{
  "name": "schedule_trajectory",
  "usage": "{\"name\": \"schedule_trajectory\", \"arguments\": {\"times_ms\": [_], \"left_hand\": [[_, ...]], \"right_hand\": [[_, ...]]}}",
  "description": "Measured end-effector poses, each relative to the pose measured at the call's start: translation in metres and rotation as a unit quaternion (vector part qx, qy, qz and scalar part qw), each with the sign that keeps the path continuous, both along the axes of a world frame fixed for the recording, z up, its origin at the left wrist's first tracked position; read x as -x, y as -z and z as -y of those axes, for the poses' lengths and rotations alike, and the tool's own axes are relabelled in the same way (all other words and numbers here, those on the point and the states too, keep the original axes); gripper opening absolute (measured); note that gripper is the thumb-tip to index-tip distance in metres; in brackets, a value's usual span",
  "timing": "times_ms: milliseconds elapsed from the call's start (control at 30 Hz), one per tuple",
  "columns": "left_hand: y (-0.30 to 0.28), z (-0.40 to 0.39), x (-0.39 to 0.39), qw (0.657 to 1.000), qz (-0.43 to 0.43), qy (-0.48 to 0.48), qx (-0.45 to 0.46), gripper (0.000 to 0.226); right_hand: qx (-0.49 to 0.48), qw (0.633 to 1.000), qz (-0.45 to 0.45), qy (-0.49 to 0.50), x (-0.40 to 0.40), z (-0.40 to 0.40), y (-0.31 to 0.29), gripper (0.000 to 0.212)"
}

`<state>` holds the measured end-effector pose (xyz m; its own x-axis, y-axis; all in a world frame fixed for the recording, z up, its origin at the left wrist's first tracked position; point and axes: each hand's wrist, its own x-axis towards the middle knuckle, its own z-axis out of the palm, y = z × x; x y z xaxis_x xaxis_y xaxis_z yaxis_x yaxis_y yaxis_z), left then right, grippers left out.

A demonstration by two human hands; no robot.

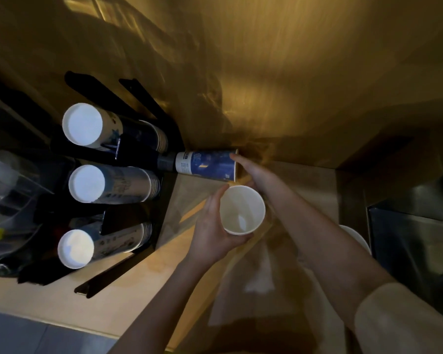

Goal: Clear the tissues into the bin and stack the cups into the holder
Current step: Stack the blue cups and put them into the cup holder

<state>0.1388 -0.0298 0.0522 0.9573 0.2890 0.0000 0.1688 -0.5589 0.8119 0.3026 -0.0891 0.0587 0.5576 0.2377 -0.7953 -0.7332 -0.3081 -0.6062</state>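
Observation:
A black cup holder [141,154] stands at the left with three stacks of paper cups [108,183] pointing their white bases at me. A blue paper cup [206,164] lies on its side against the back wall, its mouth to the right. My right hand [251,172] reaches to its rim, the index finger on the rim's top edge. My left hand [212,226] holds a white paper cup [242,209] upright from its left side, its empty mouth facing me. No tissues or bin are clearly seen.
The wooden counter [128,284] runs from lower left to the golden wall corner. A metal box or sink [414,226] sits at the right, with a white round object [356,236] beside my right forearm. Clear plastic containers [8,190] crowd the far left.

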Motion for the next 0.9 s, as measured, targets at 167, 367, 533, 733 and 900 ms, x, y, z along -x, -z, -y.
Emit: {"name": "schedule_trajectory", "arguments": {"times_ms": [167, 367, 533, 733, 900], "left_hand": [[0.001, -0.001, 0.0, 1.0, -0.006, 0.011, 0.006, 0.104], [-0.001, -0.001, -0.002, 1.0, -0.007, 0.012, 0.017, 0.104], [-0.001, -0.001, -0.004, 1.0, -0.014, 0.011, 0.021, 0.103], [0.002, 0.002, -0.005, 0.999, -0.001, 0.0, 0.038, 0.101], [0.002, 0.005, -0.006, 0.999, 0.02, -0.011, 0.035, 0.101]], "right_hand": [[0.0, 0.999, 0.0, 0.052, -0.011, -0.013, 0.015, 0.067], [-0.076, 0.993, -0.004, 0.085, -0.006, -0.015, 0.021, 0.054], [-0.081, 0.988, 0.012, 0.131, -0.014, 0.002, 0.014, 0.063], [-0.144, 0.963, 0.066, 0.218, -0.021, 0.032, -0.029, 0.054], [-0.239, 0.938, 0.174, 0.183, -0.012, 0.067, -0.088, 0.04]]}}
